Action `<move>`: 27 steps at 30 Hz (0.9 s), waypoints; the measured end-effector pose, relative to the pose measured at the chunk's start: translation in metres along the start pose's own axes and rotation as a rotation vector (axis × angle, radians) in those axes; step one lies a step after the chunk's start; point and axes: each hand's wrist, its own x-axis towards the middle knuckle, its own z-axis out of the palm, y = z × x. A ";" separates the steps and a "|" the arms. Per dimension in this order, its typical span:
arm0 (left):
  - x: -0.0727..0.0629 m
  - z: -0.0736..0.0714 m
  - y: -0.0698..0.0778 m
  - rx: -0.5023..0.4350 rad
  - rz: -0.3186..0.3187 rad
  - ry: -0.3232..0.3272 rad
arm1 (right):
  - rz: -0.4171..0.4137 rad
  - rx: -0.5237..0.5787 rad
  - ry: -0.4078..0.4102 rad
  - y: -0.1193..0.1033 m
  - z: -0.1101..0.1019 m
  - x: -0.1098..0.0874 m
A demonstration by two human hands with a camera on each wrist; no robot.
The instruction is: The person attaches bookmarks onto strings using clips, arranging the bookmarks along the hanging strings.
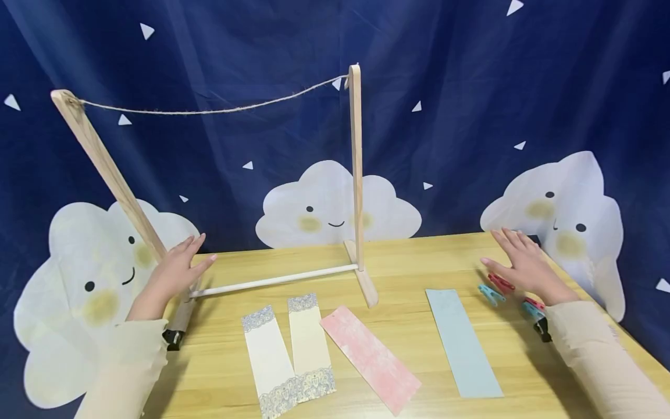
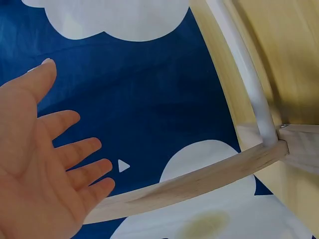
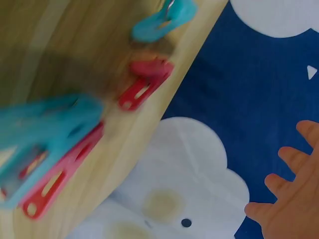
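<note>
My left hand (image 1: 175, 270) is held up with spread fingers beside the left post (image 1: 107, 160) of a wooden stand, overlapping its lower part in the head view. In the left wrist view its palm holds nothing. At the right, my right hand (image 1: 526, 267) hovers with fingers extended over several plastic clothespins. A light-blue clothespin (image 1: 491, 295) and a red clothespin (image 1: 501, 283) lie by its thumb. Another blue clothespin (image 3: 55, 124) and red clothespin (image 3: 62, 174) lie close together, partly under the right wrist in the head view.
Twine (image 1: 209, 112) sags between the posts; a white rod (image 1: 277, 281) joins them below. Before the stand lie two lace-patterned strips (image 1: 269, 355), a pink strip (image 1: 371, 361) and a pale-blue strip (image 1: 464, 343) on the wooden table (image 1: 413, 262). A dark-blue cloud curtain (image 1: 445, 116) hangs behind.
</note>
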 end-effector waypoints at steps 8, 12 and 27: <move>-0.008 0.002 -0.004 -0.050 0.041 0.192 | -0.035 0.073 0.003 -0.022 0.009 0.009; -0.011 0.004 -0.005 -0.071 0.022 0.303 | -0.058 0.116 0.005 -0.034 0.015 0.015; -0.016 0.010 -0.012 -0.177 -0.027 0.792 | -0.075 0.234 -0.013 -0.082 0.040 0.041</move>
